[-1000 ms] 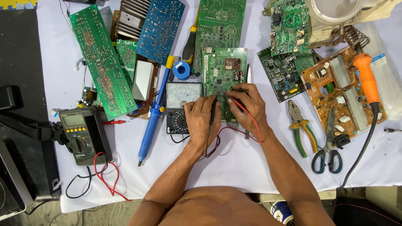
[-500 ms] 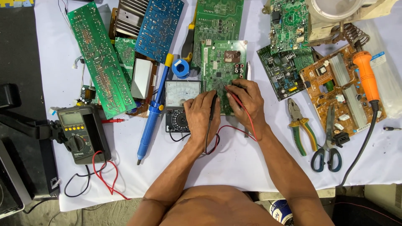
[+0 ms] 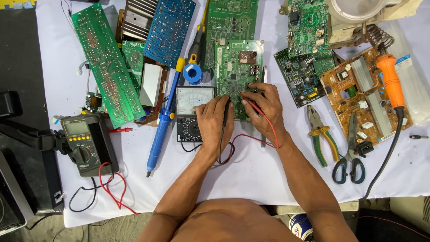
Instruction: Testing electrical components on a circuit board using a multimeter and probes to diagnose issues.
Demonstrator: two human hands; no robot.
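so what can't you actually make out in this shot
All in the head view:
- Black probe tip: hidden under the left hand.
- Analog meter needle: too small to read.
- Green board contact points: too small.
- Round white housing: cut off by the top edge.

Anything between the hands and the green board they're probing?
Nothing visible. Left hand holds the black probe and right hand the red probe, both tips on the green circuit board. Only the hands cover its lower edge.
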